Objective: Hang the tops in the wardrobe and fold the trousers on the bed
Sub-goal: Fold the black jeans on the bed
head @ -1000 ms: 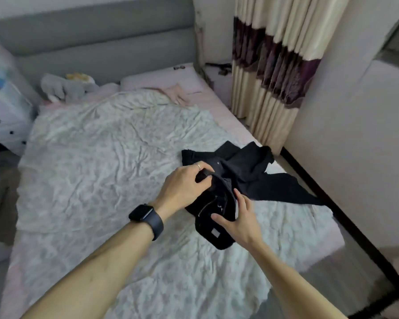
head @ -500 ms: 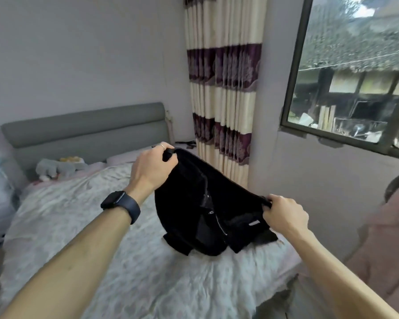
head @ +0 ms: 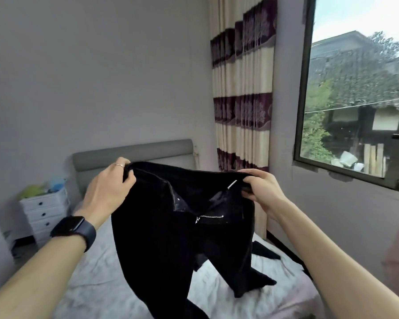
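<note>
A pair of black trousers [head: 161, 240] hangs in the air above the bed [head: 101, 279], held by the waistband. My left hand [head: 108, 187] grips the left end of the waistband and my right hand [head: 260, 189] grips the right end. The fly is open, with its zip showing in the middle. Both legs hang down, and their lower ends reach the patterned bedcover. Another piece of black cloth [head: 265, 252] lies on the bed behind the right leg; I cannot tell if it is part of the trousers. No wardrobe is in view.
A grey headboard [head: 134, 155] stands against the far wall. A white chest of drawers [head: 44, 212] sits left of the bed. A striped curtain [head: 242, 88] hangs by the window [head: 355, 100] on the right. Something pink shows at the right edge.
Both hands have lifted the trousers off the bed and spread the waistband wide. The legs have dropped and hang full length. My view has tilted up toward the wall and window.
</note>
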A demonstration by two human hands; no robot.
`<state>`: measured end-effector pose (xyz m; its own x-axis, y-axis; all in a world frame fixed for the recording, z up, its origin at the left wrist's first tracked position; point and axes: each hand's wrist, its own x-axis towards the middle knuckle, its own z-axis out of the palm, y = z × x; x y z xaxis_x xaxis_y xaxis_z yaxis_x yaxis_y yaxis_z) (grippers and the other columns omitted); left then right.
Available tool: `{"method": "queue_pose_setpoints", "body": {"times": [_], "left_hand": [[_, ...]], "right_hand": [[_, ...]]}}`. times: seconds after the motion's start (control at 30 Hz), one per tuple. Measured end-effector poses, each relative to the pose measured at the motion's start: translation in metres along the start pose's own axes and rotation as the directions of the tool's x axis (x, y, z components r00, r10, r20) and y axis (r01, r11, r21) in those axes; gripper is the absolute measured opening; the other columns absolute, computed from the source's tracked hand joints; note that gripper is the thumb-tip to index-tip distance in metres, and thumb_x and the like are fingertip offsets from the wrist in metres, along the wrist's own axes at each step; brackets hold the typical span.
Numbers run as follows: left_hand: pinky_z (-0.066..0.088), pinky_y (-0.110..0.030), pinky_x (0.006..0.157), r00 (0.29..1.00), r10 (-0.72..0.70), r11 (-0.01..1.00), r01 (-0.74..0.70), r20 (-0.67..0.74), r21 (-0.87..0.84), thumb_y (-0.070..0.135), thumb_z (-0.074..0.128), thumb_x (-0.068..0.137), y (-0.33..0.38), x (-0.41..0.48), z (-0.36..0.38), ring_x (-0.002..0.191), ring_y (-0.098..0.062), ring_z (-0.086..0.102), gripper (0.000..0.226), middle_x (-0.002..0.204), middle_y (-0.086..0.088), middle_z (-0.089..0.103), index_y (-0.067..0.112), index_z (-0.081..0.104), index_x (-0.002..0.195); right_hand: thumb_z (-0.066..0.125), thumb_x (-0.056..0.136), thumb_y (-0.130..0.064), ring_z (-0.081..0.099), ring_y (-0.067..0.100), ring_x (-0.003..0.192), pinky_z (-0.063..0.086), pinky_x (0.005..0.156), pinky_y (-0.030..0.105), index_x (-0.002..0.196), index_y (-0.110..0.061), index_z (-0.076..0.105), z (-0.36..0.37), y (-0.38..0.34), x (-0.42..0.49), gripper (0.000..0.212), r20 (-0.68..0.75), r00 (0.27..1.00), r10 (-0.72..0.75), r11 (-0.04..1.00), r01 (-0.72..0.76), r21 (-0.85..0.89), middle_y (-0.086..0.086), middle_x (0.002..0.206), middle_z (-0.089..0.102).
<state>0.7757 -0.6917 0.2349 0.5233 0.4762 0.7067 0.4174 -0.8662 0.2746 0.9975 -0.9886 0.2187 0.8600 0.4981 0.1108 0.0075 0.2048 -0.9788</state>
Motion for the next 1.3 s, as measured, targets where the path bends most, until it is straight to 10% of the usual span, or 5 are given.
{"method": "queue_pose_setpoints", "body": {"times": [0.23,0.57,0.73,0.9,1.3], "left_hand": [[0.045,-0.042,0.066,0.991,-0.118,0.985,0.109,-0.059,-0.135,0.042,0.057,0.099,0.010,-0.079,-0.093,0.080,-0.030,0.060,0.029,0.087,-0.003,0.061,0.020,0.046,0.116],[0.034,-0.010,0.059,0.893,-0.248,0.964,0.191,-0.376,-0.182,0.045,0.072,0.089,0.026,-0.079,-0.287,0.072,-0.009,0.055,0.020,0.075,0.021,0.058,0.028,0.062,0.094],[0.054,-0.042,0.078,0.982,-0.188,0.972,0.188,-0.018,0.138,0.044,0.059,0.098,-0.012,-0.134,-0.312,0.090,-0.026,0.067,0.025,0.088,0.000,0.073,0.023,0.072,0.103],[0.043,-0.025,0.069,0.974,-0.227,0.974,0.227,0.013,-0.025,0.039,0.060,0.099,-0.051,-0.214,-0.316,0.085,-0.014,0.061,0.016,0.091,0.005,0.066,0.030,0.072,0.104],[0.037,-0.032,0.061,0.971,-0.237,0.971,0.236,0.031,0.036,0.027,0.056,0.102,-0.102,-0.351,-0.318,0.068,-0.029,0.059,0.026,0.075,-0.006,0.070,0.030,0.067,0.126]], "right_hand": [[0.067,0.073,0.010,0.071,0.024,0.099,0.057,0.097,0.040,0.134,-0.012,0.062,0.032,-0.047,-0.075,0.065,0.141,0.979,-0.147,0.989,0.143,0.039,0.010,0.107,0.071],[0.080,0.079,-0.046,0.059,-0.018,0.077,0.039,0.064,0.000,0.093,-0.033,0.065,0.106,-0.137,-0.144,0.024,-0.059,0.705,-0.707,0.674,0.646,-0.359,-0.023,0.077,0.066],[0.066,0.087,-0.059,0.067,0.010,0.056,0.054,0.064,0.030,0.070,-0.020,0.070,0.117,-0.106,-0.176,0.043,0.114,0.854,-0.507,0.571,0.432,-0.698,-0.010,0.052,0.066],[0.057,0.093,-0.063,0.066,0.035,0.083,0.052,0.069,0.039,0.082,-0.015,0.064,0.134,-0.043,-0.232,0.049,0.203,0.827,-0.525,0.399,0.450,-0.799,0.006,0.074,0.071],[0.071,0.085,-0.058,0.053,0.001,0.079,0.040,0.061,0.012,0.067,-0.042,0.059,0.110,0.040,-0.341,0.027,0.351,0.878,-0.325,0.575,0.478,-0.664,-0.019,0.089,0.051]]}}
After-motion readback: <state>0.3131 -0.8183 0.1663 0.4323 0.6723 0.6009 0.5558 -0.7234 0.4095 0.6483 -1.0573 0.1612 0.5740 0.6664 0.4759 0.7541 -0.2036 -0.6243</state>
